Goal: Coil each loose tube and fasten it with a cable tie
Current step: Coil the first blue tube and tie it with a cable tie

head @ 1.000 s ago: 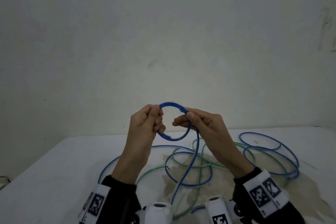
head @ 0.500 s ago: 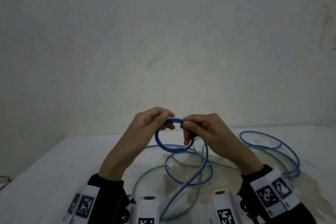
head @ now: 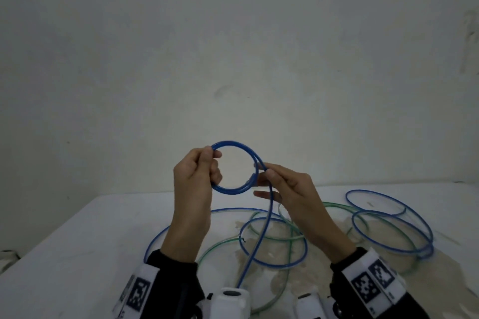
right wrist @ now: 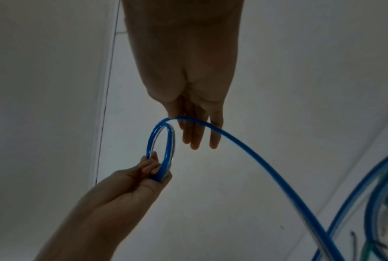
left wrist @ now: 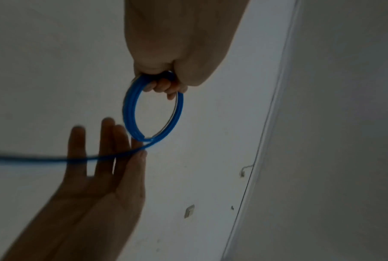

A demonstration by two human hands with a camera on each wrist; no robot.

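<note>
I hold a small coil of blue tube [head: 230,190] upright in the air above the table. My left hand [head: 207,163] grips its left side, fingers curled through the ring [left wrist: 129,113]. At the coil's right side, my right hand [head: 267,173] pinches the tube between thumb and forefinger, the other fingers [right wrist: 195,134] straight. The tube's loose tail [head: 259,238] hangs from the pinch down to the table, also seen in the right wrist view [right wrist: 255,159]. No cable tie shows.
On the white table [head: 77,254] lie loose loops of blue tube [head: 388,230] at the right and a green tube [head: 293,237] tangled with blue loops in the middle. A pale wall stands just behind the table.
The hands drew together half a second ago with the ring tilted. Now they are apart again and higher, and the coil faces me upright as a wider ring.
</note>
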